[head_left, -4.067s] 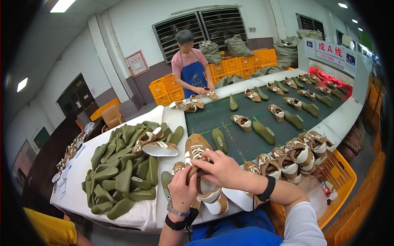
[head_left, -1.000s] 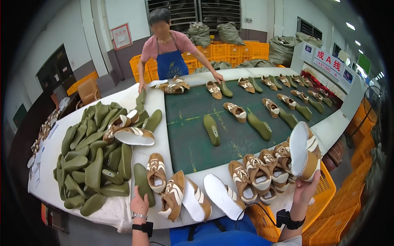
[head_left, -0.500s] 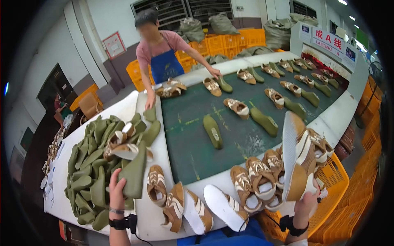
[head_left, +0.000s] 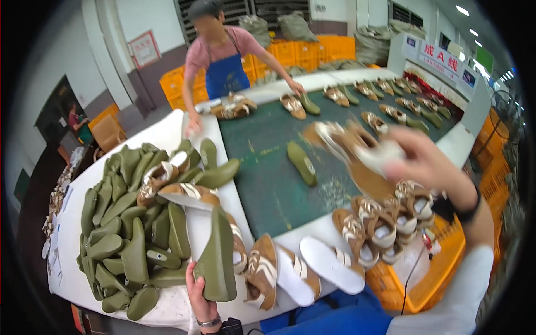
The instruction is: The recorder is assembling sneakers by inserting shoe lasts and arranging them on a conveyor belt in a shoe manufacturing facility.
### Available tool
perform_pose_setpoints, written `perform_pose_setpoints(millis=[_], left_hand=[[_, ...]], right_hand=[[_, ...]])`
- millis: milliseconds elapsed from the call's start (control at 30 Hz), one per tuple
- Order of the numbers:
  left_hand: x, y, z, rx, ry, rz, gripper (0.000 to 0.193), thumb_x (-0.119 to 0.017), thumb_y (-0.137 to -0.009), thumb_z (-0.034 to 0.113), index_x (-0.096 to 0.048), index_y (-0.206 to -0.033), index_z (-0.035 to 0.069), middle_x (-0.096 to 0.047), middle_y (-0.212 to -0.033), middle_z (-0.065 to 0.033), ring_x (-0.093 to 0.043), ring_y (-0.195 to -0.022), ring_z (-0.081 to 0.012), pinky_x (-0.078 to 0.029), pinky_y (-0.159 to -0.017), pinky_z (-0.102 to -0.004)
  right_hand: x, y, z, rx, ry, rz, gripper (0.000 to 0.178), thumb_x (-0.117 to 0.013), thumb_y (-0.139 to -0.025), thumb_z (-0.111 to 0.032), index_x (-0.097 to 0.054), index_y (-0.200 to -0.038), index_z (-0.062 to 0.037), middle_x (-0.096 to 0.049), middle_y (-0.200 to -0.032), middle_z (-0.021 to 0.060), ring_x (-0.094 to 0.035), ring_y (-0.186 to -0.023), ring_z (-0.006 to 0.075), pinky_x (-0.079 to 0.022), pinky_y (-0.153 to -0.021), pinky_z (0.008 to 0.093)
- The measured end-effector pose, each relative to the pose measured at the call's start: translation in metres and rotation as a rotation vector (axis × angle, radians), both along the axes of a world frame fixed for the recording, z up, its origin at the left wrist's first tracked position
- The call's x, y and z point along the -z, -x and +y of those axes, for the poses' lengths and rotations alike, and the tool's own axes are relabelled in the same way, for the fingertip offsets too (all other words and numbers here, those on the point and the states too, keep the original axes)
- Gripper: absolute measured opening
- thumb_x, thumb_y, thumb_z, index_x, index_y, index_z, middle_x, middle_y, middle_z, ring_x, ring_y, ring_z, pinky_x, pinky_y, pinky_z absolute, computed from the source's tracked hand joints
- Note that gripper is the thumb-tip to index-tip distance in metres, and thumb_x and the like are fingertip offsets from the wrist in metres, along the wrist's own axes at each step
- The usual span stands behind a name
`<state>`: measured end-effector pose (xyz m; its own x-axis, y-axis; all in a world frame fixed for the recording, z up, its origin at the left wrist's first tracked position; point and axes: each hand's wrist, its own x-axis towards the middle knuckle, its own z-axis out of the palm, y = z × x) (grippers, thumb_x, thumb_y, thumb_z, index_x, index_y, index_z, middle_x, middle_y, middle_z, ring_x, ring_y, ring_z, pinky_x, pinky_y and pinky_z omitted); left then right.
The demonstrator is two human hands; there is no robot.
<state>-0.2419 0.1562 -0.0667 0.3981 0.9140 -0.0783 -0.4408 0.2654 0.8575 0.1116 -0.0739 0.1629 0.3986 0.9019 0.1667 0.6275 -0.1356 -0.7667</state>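
Head view: a worker's left hand [head_left: 202, 298] grips 1 green shoe last [head_left: 220, 268] beside a heap of lasts [head_left: 134, 251] left to pair; the right hand [head_left: 432, 159] clasps a blurred brown-and-white shoe [head_left: 364, 167] over the green belt [head_left: 257, 192], where shoe-and-last pairs [head_left: 336, 96] already stand. Orange crates [head_left: 335, 51] line the white wall [head_left: 338, 15] behind a co-worker [head_left: 226, 77].

The lower-centre shoe last [head_left: 219, 259] is plain olive green; the blurred centre-right shoe [head_left: 362, 159] seems brown with white; upper-centre crates [head_left: 336, 48] are orange.
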Motion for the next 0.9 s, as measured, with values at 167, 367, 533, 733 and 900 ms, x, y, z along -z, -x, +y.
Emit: perform_pose_setpoints(millis=[167, 367, 533, 733, 900], left_hand=[[0.013, 0.04, -0.001, -0.166, -0.039, 0.06, 0.061, -0.052, -0.084, 0.014, -0.027, -0.139, 0.006, -0.056, -0.117, -0.0196, -0.06, -0.097, -0.0296, -0.048, -0.085, -0.0369], [0.006, 0.075, -0.012, -0.181, -0.025, 0.377, 0.055, -0.05, -0.087, 0.015, -0.032, -0.139, 0.003, -0.042, -0.13, -0.0173, -0.047, -0.113, -0.0275, -0.039, -0.096, -0.0382], [0.005, 0.082, -0.025, -0.291, -0.157, 0.705, 0.05, -0.051, -0.088, 0.016, -0.039, -0.134, 0.002, -0.046, -0.126, -0.02, -0.047, -0.111, -0.0293, -0.038, -0.095, -0.0372], [0.007, 0.065, -0.029, -0.159, -0.374, 1.15, 0.047, -0.056, -0.086, 0.012, -0.044, -0.131, 0.0, -0.054, -0.119, -0.0224, -0.053, -0.102, -0.0291, -0.043, -0.089, -0.035], [0.035, 0.052, -0.038, 0.068, -0.74, 1.564, 0.051, -0.056, -0.086, 0.025, -0.044, -0.134, 0.012, -0.063, -0.098, -0.0263, -0.062, -0.08, -0.0399, -0.05, -0.069, -0.044]], right_hand=[[0.076, -0.075, 0.18, 0.03, 0.208, -0.228, 0.046, -0.068, -0.077, -0.036, -0.06, -0.107, -0.0027, -0.064, -0.095, 0.0128, -0.063, -0.081, 0.0234, -0.05, -0.074, 0.0336], [0.317, -0.099, 0.311, 0.196, 0.357, -0.32, 0.039, -0.067, -0.074, -0.031, -0.062, -0.105, -0.0094, -0.064, -0.101, 0.0164, -0.061, -0.093, 0.0347, -0.049, -0.082, 0.0414], [0.374, -0.08, 0.318, 0.272, 0.363, -0.363, 0.037, -0.066, -0.075, -0.019, -0.058, -0.112, -0.0136, -0.059, -0.109, 0.0152, -0.058, -0.101, 0.0356, -0.048, -0.084, 0.0426], [0.27, -0.07, 0.269, -0.005, 0.563, -0.473, 0.042, -0.063, -0.077, -0.011, -0.058, -0.118, -0.0172, -0.061, -0.108, 0.0155, -0.058, -0.102, 0.0325, -0.048, -0.082, 0.0416], [0.167, -0.037, 0.161, -0.499, 0.532, -0.531, 0.04, -0.059, -0.081, -0.015, -0.056, -0.12, -0.0099, -0.063, -0.102, 0.0163, -0.061, -0.093, 0.0332, -0.049, -0.078, 0.0412]])
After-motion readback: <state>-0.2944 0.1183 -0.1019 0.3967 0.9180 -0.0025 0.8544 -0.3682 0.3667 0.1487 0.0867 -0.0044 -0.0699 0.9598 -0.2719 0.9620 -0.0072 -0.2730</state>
